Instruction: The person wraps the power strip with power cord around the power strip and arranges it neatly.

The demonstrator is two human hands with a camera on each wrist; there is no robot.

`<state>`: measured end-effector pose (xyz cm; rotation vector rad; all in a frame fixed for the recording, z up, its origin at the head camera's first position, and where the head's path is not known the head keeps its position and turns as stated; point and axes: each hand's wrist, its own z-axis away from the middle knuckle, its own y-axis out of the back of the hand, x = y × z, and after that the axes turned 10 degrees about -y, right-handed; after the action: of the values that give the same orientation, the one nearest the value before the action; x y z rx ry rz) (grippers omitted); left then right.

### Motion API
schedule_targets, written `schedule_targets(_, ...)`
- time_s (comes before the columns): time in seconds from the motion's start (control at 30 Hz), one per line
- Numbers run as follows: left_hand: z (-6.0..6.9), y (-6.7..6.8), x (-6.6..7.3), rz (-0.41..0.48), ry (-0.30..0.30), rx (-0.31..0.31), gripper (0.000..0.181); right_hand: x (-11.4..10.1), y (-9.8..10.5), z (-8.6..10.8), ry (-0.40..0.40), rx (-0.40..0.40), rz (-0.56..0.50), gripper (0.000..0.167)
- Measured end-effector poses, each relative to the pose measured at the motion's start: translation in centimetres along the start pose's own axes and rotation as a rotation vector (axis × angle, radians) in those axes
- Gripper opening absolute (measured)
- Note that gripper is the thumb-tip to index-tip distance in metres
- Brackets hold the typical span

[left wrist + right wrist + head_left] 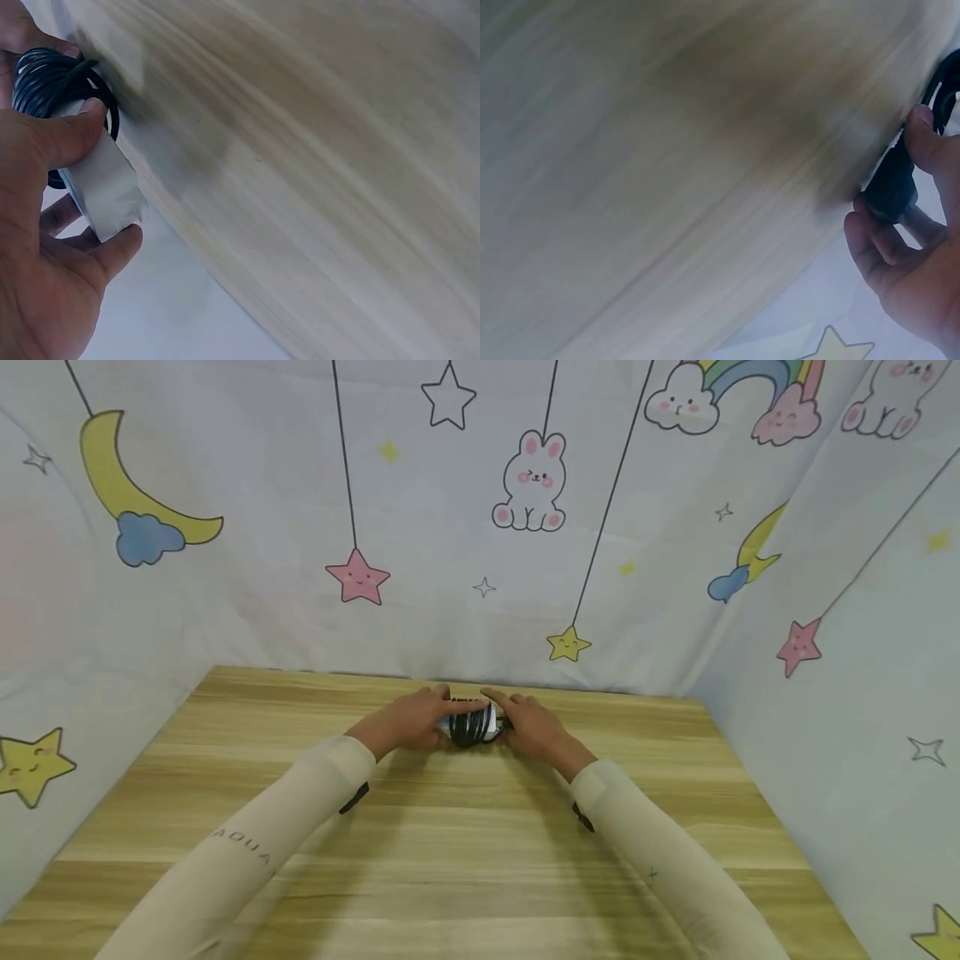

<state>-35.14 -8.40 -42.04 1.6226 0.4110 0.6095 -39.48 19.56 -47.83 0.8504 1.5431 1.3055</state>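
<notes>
A white power strip (pixel 109 184), its sockets not visible, has black cord (pixel 470 727) wound round its middle in several loops. My left hand (pixel 415 717) grips one end of it, thumb on one side and fingers round the other in the left wrist view. At the other end, my right hand (pixel 537 727) holds the cord's black plug (pixel 891 186) between thumb and fingers. Both hands are near the table's far edge. The fingers partly hide the strip's ends.
Beneath the hands lies a wood-grain table (pixel 480 877). A white cloth (pixel 277 610) printed with stars, moons and rabbits hangs behind it and at both sides. Dark straps (pixel 355 797) show under the pale sleeves (pixel 247 835).
</notes>
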Motion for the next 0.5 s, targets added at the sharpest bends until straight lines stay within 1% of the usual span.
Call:
schedule_targets(0.1,-0.2,0.6,0.3,-0.001,0.026,-0.037,0.086,-2.1,1.8,1.3,-0.003,-0.012,0.08,0.099)
schedule_targets(0.13,-0.3,0.6,0.3,-0.002,0.03,-0.044,0.086,-2.4,2.0,1.6,0.005,0.003,0.101,0.098)
schedule_targets(0.17,-0.3,0.6,0.3,-0.001,0.035,-0.049,0.086,-3.4,2.8,2.5,-0.001,-0.002,0.129,0.095)
schedule_targets(0.27,-0.4,0.4,0.2,0.011,0.034,-0.045,0.087,-4.0,2.9,2.6,-0.021,-0.013,0.187,0.091)
schedule_targets(0.37,-0.5,-0.2,-0.3,0.044,0.024,-0.029,0.089,-4.4,2.7,2.6,-0.045,-0.025,0.232,0.086)
schedule_targets(0.4,-0.5,-0.4,-0.5,0.06,0.023,-0.024,0.09,-4.5,2.7,2.6,-0.055,-0.026,0.24,0.085)
schedule_targets(0.43,-0.6,-1.2,-1.3,0.052,0.008,-0.005,0.093,-4.6,2.6,2.5,-0.062,-0.024,0.247,0.084)
schedule_targets(0.5,-0.6,-1.6,-1.6,0.067,0.012,0.004,0.095,-4.7,2.5,2.4,-0.068,-0.014,0.261,0.084)
